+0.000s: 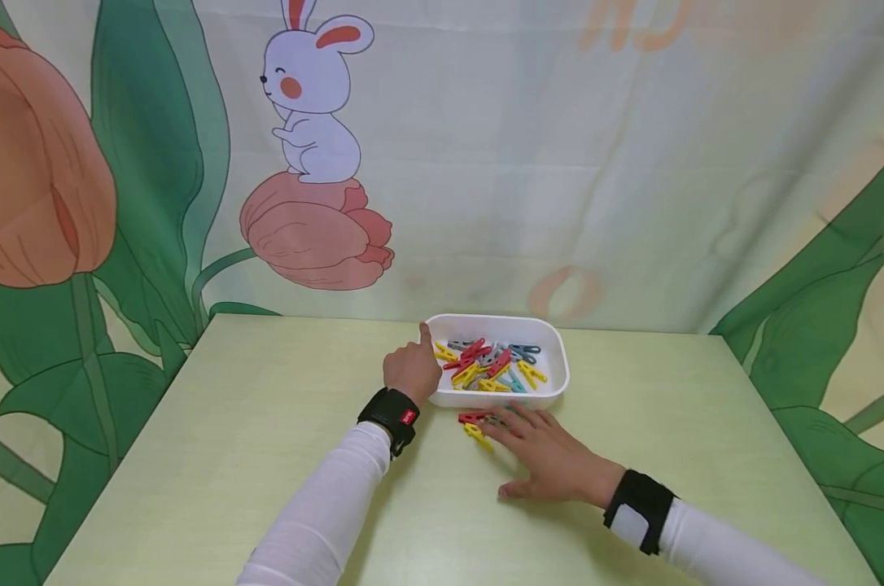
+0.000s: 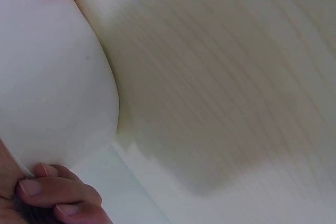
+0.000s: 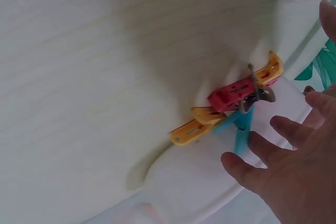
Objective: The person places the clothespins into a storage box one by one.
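Note:
A white plastic tray holds several clothespins in red, yellow, grey and blue. My left hand grips the tray's left end; in the left wrist view its curled fingers lie against the white wall. Just in front of the tray, a small cluster of clothespins rests on the table, with a red clothespin, yellow clothespin and blue clothespin among them. Over this cluster my right hand spreads its fingers, partly covering it in the head view. Whether the fingertips touch the clothespins is unclear.
The pale wooden table extends to both sides of the tray and toward me. Right behind its far edge hangs a printed curtain with a rabbit and tulips. The tray stands close to that edge.

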A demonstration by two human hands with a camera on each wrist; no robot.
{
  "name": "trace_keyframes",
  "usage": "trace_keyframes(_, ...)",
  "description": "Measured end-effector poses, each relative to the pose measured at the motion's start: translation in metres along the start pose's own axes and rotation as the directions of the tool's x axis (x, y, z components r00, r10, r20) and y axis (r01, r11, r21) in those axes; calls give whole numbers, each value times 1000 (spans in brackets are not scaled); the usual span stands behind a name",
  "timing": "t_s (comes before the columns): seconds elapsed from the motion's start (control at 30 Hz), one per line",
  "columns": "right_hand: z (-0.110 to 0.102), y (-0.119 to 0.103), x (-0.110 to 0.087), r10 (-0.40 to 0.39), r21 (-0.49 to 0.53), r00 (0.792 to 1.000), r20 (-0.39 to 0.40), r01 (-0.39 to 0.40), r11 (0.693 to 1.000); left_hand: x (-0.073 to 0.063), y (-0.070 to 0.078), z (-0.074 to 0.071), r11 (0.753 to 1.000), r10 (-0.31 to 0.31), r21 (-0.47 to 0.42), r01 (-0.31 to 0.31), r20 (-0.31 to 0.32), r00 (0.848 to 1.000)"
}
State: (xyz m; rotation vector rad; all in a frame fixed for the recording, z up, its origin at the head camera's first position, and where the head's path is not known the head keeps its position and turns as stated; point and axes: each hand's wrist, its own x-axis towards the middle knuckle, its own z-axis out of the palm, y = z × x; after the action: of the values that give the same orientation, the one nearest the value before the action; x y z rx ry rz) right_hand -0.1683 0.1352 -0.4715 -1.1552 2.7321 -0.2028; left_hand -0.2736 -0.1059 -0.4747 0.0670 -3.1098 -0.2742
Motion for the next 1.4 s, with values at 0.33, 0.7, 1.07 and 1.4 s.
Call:
trace_keyframes(0.33, 5, 10, 9, 7, -87, 994, -111, -17, 996, -2, 2, -2, 1000, 7, 0, -7, -3, 1000)
trace_keyframes(0.7, 10, 8, 14, -49, -55, 996, -70, 45, 997, -2, 3, -2, 1000, 12, -2, -12, -13, 1000)
trace_keyframes(1.07, -3, -3, 4, -80, 16, 995, -66, 81, 997, -3, 4, -4, 1000, 4, -11, -4, -5, 1000)
trace_keyframes(1.4, -41, -19, -7, -138, -43, 981, -139, 133, 990, -3, 1, -3, 1000, -4, -18, 4, -5, 1000)
